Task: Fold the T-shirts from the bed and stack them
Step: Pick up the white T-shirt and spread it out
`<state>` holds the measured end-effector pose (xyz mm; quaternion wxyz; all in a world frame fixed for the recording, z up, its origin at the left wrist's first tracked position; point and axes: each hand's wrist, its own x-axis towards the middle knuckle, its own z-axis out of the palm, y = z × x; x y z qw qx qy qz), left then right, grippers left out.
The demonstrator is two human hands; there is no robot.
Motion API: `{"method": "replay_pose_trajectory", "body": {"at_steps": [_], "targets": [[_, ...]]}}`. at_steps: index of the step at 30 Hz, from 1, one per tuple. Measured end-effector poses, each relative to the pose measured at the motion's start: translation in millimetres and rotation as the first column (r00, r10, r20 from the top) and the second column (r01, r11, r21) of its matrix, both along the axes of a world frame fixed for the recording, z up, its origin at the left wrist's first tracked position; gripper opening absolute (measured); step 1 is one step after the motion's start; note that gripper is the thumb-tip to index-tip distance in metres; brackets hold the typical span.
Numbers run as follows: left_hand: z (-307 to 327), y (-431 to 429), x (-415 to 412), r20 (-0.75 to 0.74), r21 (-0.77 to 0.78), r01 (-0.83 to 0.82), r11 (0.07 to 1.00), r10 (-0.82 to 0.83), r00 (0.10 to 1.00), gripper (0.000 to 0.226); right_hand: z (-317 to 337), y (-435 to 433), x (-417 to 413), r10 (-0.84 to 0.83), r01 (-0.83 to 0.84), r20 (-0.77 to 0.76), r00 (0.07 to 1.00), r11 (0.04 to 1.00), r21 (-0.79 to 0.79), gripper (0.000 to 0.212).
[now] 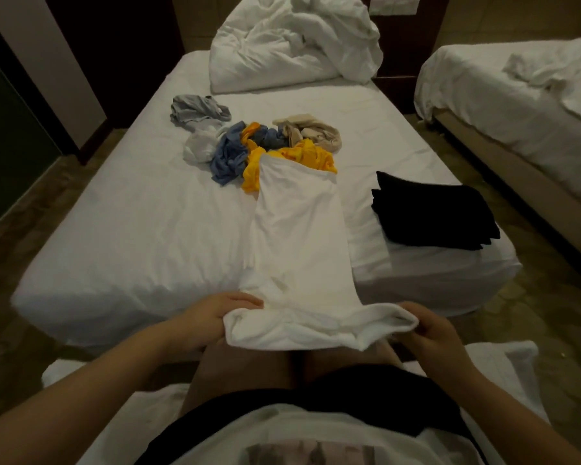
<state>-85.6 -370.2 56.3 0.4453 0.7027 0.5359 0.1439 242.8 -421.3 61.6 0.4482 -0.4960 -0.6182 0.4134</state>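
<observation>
Here, left hand (pixel 215 318) gripping near end of white T-shirt (pixel 299 236), right hand (pixel 431 333) pinching it

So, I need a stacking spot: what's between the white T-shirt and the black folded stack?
Head view: only bare bedsheet between white T-shirt and black folded stack.

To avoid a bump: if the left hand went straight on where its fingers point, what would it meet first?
The left hand points right, into the white shirt it already holds; past that, probably the right hand, though depth is unclear.
</observation>
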Motion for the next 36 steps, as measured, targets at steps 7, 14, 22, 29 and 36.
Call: {"method": "replay_pose_trajectory", "body": {"at_steps": [7, 14, 22, 29, 36], "targets": [[27, 88, 16, 0.308, -0.225, -0.125, 0.966, 0.192, 0.932, 0.038, 35, 106, -17, -0.228, 0.241, -0.172, 0.958, 0.969, 0.059, 0.010], [29, 199, 13, 0.533, -0.499, -0.105, 0.860, 0.399, 0.746, 0.095, 41, 251, -20, -0.254, 0.264, -0.152, 0.955, 0.964, 0.046, 0.008], [-60, 334, 29, 0.330, -0.837, -0.197, 0.510, 0.758, 0.562, 0.057, -74, 439, -36, -0.389, 0.385, 0.060, 0.919, 0.857, -0.341, 0.010], [-105, 333, 19, 0.489, -0.782, -0.165, 0.601, 0.756, 0.435, 0.070, -122, 474, -47, -0.432, 0.465, 0.178, 0.884, 0.851, -0.246, 0.005], [-93, 323, 34, 0.432, -0.497, -0.566, 0.658, 0.753, 0.496, 0.040, -107, 446, -42, -0.401, 0.429, 0.155, 0.903, 0.814, -0.392, 0.043]]}}
